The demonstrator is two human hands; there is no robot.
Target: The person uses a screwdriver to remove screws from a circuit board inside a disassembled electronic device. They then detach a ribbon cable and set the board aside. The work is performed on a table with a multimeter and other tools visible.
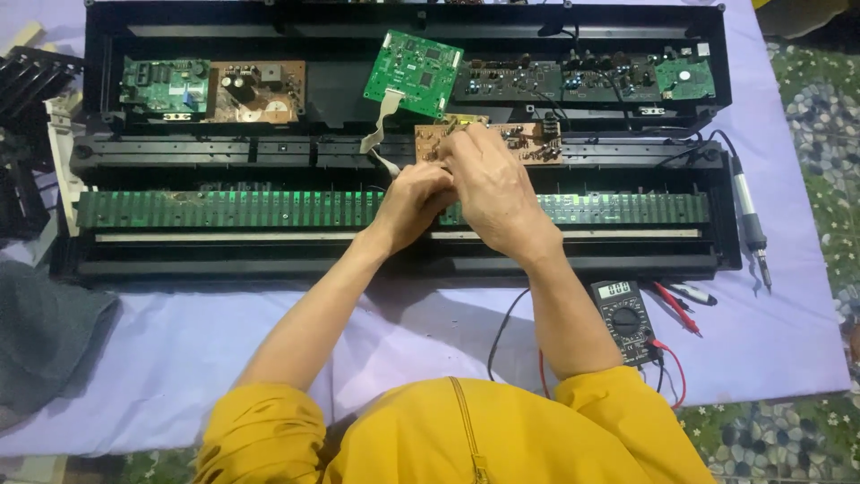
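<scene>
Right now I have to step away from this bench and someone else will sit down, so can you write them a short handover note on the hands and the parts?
Left hand and right hand are pressed together over the brown circuit board at the middle of the opened black keyboard chassis; what they pinch is hidden.
The tilted green circuit board with its grey ribbon cable sits just above.
The black multimeter lies at right on the lilac cloth, the soldering iron beyond.
Done: case open, boards exposed.
Left: brown board is still being handled.

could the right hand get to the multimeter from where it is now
Probably yes. The right hand is busy at the brown circuit board, but the multimeter lies uncovered on the cloth right beside that forearm, with only its leads nearby.
</scene>
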